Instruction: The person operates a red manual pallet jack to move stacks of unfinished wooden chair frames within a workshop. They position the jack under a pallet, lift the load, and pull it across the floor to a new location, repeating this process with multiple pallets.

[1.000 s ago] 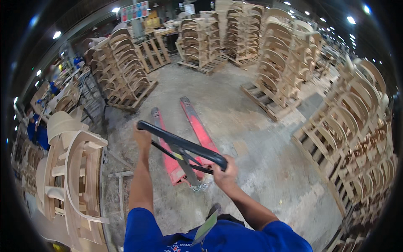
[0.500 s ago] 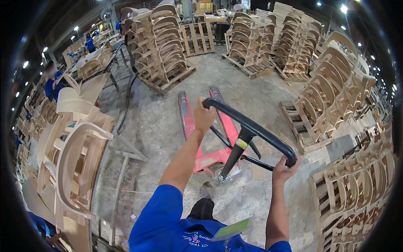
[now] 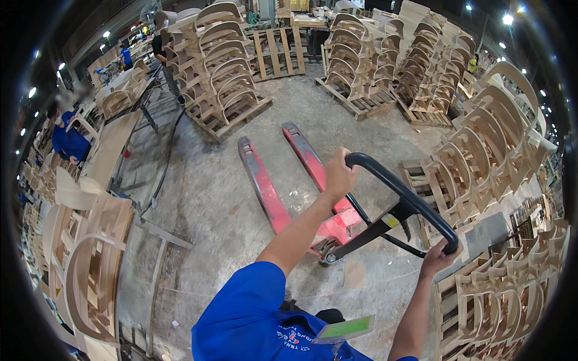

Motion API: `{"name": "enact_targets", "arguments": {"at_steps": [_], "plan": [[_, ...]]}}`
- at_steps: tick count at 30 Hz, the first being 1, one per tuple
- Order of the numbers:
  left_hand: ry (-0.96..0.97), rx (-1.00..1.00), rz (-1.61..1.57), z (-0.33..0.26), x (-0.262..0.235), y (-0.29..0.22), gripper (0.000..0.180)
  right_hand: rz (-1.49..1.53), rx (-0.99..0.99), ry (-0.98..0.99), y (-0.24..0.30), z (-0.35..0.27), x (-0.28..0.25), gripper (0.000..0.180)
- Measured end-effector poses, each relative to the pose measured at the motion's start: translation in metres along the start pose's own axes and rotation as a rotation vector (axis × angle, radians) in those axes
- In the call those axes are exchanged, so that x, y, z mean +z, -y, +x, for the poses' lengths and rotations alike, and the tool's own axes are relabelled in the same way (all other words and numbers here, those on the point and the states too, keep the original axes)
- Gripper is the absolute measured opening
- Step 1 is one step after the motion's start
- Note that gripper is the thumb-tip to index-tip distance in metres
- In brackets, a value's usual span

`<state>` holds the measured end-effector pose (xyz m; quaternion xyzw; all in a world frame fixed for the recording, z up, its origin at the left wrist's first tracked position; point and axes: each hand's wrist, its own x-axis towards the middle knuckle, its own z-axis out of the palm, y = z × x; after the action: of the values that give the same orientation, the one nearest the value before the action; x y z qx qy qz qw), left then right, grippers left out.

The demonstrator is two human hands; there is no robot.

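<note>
Both of my hands grip the black looped handle (image 3: 404,191) of a red pallet jack (image 3: 265,186). My left hand (image 3: 341,174) is wrapped round the handle's far left end. At the near right end, the fingers of my right hand (image 3: 441,257) close round the bar. A dark steering shaft (image 3: 373,231) slants from the handle down to the jack's base. The two red forks with worn grey tips point away from me over the concrete floor and carry nothing.
Stacks of curved wooden chair frames stand on pallets at far left (image 3: 223,66), far centre (image 3: 358,66), right (image 3: 490,144) and near right (image 3: 506,295). More wooden parts (image 3: 90,265) lie at left beside a metal stand (image 3: 158,271). A co-worker in blue (image 3: 71,141) handles a curved wooden piece. A dark hose (image 3: 162,168) crosses the floor.
The handle and both hands have swung to the right. The forks now point more to the far left. A person in dark clothes shows behind the far left stack.
</note>
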<state>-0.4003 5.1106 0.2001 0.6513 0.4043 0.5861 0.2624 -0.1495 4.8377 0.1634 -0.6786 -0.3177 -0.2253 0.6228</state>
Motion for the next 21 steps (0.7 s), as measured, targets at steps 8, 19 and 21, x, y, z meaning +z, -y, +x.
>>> {"name": "enact_targets", "arguments": {"at_steps": [8, 19, 21], "plan": [[-0.001, 0.141, -0.069, 0.044, 0.113, 0.024, 0.032, 0.127, 0.097, 0.055, -0.139, 0.160, 0.150, 0.024], [-0.327, 0.145, 0.167, 0.155, 0.251, 0.080, 0.031, 0.276, 0.084, 0.310, -0.222, 0.306, 0.395, 0.027], [-0.358, 0.093, 0.188, 0.177, 0.268, 0.095, 0.030, 0.253, 0.149, 0.392, -0.222, 0.325, 0.446, 0.025]]}}
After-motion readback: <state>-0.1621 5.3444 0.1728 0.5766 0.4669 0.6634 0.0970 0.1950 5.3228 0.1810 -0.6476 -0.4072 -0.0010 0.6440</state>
